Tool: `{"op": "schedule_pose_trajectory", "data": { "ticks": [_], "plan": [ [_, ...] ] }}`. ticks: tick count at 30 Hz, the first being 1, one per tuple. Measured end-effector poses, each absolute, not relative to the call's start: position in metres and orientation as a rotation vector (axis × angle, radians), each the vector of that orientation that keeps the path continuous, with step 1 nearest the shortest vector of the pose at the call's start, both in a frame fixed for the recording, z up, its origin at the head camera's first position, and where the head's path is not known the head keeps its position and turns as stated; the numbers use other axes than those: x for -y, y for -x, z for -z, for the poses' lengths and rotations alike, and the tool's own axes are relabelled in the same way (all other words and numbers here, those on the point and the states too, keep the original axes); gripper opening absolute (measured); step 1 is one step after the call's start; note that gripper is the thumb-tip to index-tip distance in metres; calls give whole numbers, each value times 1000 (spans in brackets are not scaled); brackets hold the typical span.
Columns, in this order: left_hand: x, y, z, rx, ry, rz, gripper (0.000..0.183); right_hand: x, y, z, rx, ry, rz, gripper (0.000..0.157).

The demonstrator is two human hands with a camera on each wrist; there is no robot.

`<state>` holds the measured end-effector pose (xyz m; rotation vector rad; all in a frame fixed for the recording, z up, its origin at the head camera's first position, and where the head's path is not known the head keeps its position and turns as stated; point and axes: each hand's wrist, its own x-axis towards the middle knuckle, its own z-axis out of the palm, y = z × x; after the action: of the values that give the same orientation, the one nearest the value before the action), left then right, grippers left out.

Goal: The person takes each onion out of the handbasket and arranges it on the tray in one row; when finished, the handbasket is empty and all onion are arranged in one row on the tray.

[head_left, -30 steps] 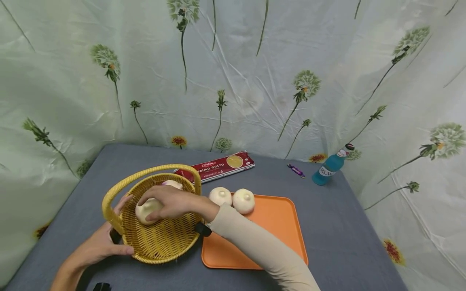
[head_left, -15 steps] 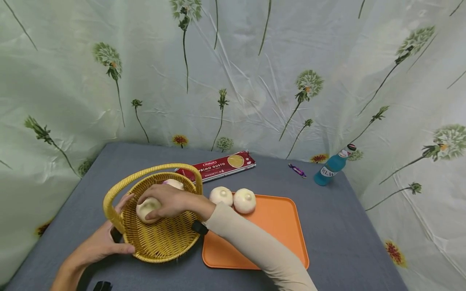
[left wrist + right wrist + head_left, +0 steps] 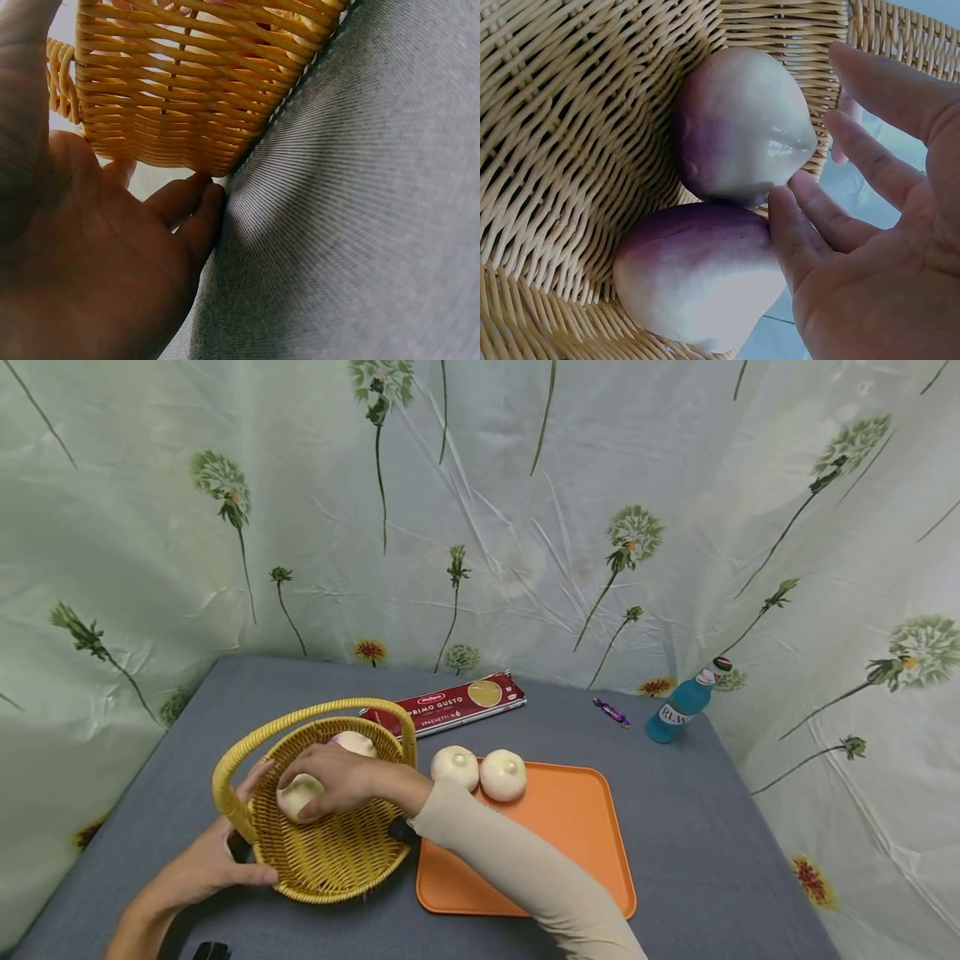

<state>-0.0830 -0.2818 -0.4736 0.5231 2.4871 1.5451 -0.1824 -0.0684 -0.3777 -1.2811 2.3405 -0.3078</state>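
Observation:
A yellow wicker basket with a tall arched handle stands at the left of the table. Inside it lie two white-and-purple turnips; one turnip is under my right hand, the other turnip is farther back. In the right wrist view, the fingers of that hand are loosely bent beside the upper turnip, the thumb apart from it; fingertips are at or very near its surface. My left hand holds the basket's left side, thumb at the front rim, fingers partly hidden behind it.
Right of the basket lies an orange tray, with a turnip and another turnip at its back left. Behind are a red spaghetti pack, a purple wrapped candy and a blue bottle.
My right hand has shifted slightly left and back inside the basket, and the turnip beneath it has moved a little left. The left hand and basket stay put.

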Motion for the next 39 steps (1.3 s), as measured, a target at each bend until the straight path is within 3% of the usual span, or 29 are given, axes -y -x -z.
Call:
{"op": "schedule_pose_trajectory", "data": {
  "ticks": [39],
  "plan": [
    [280,83,475,-2463,-550,-1604,121,68,174,384,-2265,1315,192,53]
  ]
}}
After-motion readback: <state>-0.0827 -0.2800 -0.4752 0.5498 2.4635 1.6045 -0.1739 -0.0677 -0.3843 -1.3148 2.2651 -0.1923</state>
